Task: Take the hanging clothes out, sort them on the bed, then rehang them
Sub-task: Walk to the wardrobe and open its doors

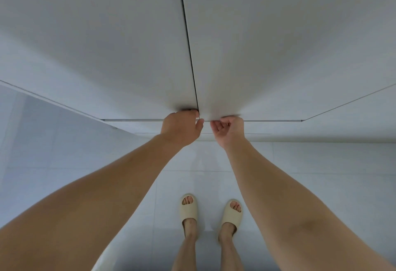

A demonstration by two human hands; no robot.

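Note:
Two white wardrobe doors fill the upper view, the left door and the right door, closed with a thin dark gap between them. My left hand curls its fingers under the bottom edge of the left door beside the gap. My right hand hooks its fingertips under the bottom edge of the right door, palm facing me. No clothes or bed are in view; the wardrobe's inside is hidden.
Pale tiled floor lies below. My feet in cream slippers stand close to the wardrobe base. More white cabinet panels extend to the left and right.

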